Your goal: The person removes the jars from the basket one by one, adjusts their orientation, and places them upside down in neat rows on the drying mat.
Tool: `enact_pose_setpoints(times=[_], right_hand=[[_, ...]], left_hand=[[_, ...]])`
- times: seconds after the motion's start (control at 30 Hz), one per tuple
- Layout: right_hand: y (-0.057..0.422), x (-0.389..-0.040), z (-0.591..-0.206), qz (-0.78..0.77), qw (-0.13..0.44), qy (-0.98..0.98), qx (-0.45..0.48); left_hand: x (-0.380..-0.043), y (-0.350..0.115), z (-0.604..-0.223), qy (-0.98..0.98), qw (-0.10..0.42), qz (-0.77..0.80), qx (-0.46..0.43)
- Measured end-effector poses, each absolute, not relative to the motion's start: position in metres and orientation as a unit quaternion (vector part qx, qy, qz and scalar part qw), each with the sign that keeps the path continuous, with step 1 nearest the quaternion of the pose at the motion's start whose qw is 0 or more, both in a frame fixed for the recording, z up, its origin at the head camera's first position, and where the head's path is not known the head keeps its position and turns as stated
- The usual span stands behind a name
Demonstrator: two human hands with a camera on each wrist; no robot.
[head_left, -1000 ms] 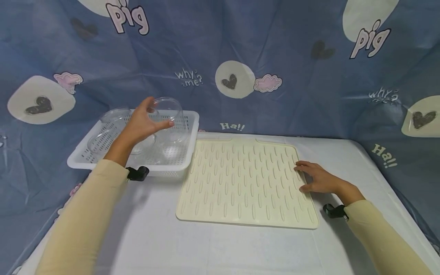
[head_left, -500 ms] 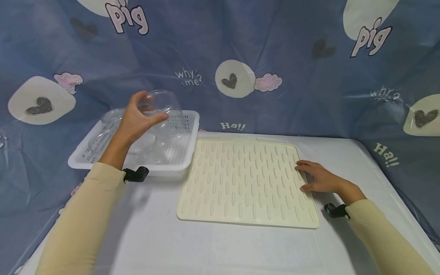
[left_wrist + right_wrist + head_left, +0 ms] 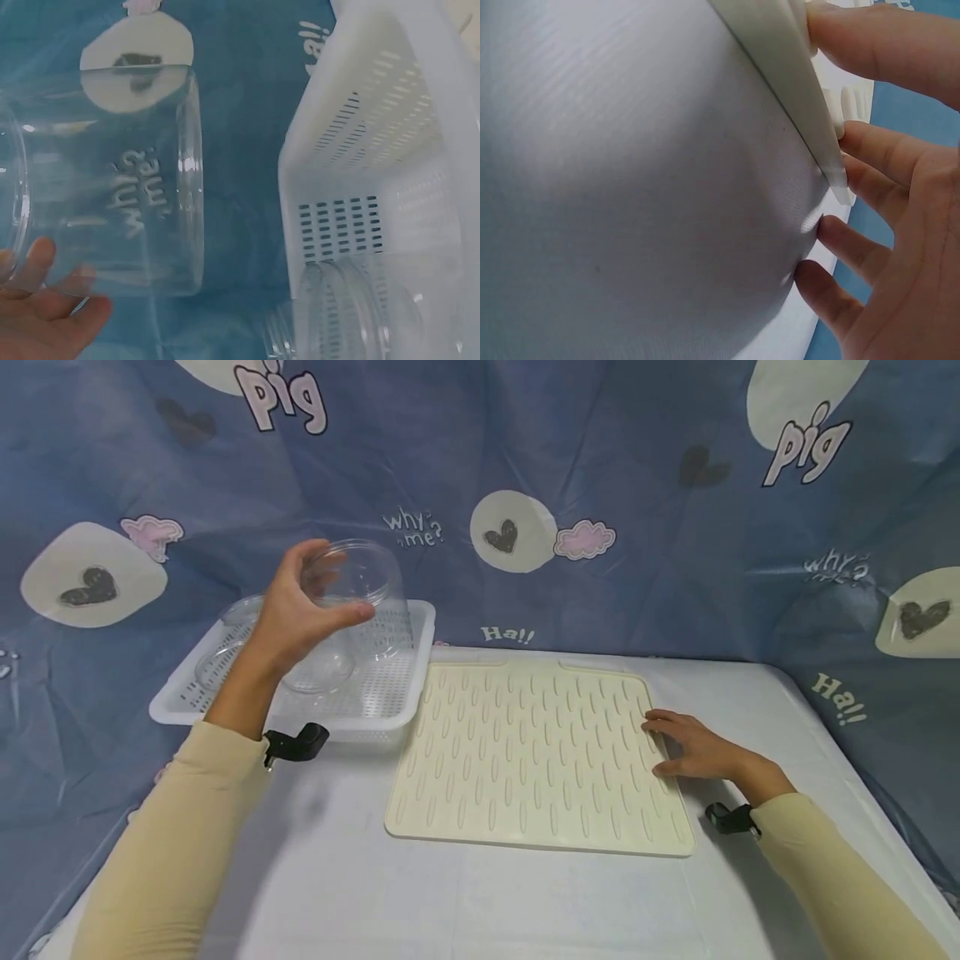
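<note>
My left hand [image 3: 288,610] grips a clear, round plastic jar [image 3: 386,602], thumb on the near side and fingers behind. It holds the jar tilted above the white perforated basket [image 3: 360,724]. In the left wrist view the see-through wall of the jar [image 3: 112,180] shows, with fingertips on its lower side. Other clear round containers [image 3: 322,670] lie in the basket, partly hidden by my left forearm. At the right edge of a cream ridged mat [image 3: 525,752], my right hand [image 3: 697,750] rests with relaxed, spread fingers. Its thumb and some fingertips touch the mat's edge [image 3: 787,67].
The basket stands at the back left of the white-covered table [image 3: 480,902], close beside the mat. A blue patterned cloth [image 3: 652,585] hangs behind the table. Each wrist wears a black camera mount [image 3: 296,743].
My left hand has raised the jar a little higher over the basket, slightly up and to the left. The right hand stays at the mat's edge.
</note>
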State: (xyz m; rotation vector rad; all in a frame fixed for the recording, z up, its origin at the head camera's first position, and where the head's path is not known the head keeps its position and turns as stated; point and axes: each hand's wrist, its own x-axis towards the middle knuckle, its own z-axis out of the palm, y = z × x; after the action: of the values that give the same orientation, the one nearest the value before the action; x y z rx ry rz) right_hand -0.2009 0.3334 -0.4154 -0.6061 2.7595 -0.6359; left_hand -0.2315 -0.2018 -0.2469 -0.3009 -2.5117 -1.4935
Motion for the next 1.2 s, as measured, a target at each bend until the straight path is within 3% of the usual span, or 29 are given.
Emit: enact_pose_setpoints(times=[0.47, 0.83, 1.07, 1.2], right_hand=[[0.335, -0.201, -0.419, -0.222, 0.126, 0.944, -0.211], [0.334, -0.199, -0.419, -0.220, 0.119, 0.945, -0.211], [0.334, -0.201, -0.417, -0.217, 0.115, 0.941, -0.232], [0.334, -0.202, -0.415, -0.213, 0.115, 0.943, -0.228]], left_hand=[[-0.194, -0.150, -0.253, -0.897, 0.063, -0.413, -0.143], [-0.185, -0.120, -0.270, -0.912, 0.015, -0.385, -0.145], [-0.173, -0.099, -0.294, -0.909, 0.077, -0.336, -0.233], [-0.167, -0.091, -0.307, -0.912, 0.086, -0.305, -0.259]])
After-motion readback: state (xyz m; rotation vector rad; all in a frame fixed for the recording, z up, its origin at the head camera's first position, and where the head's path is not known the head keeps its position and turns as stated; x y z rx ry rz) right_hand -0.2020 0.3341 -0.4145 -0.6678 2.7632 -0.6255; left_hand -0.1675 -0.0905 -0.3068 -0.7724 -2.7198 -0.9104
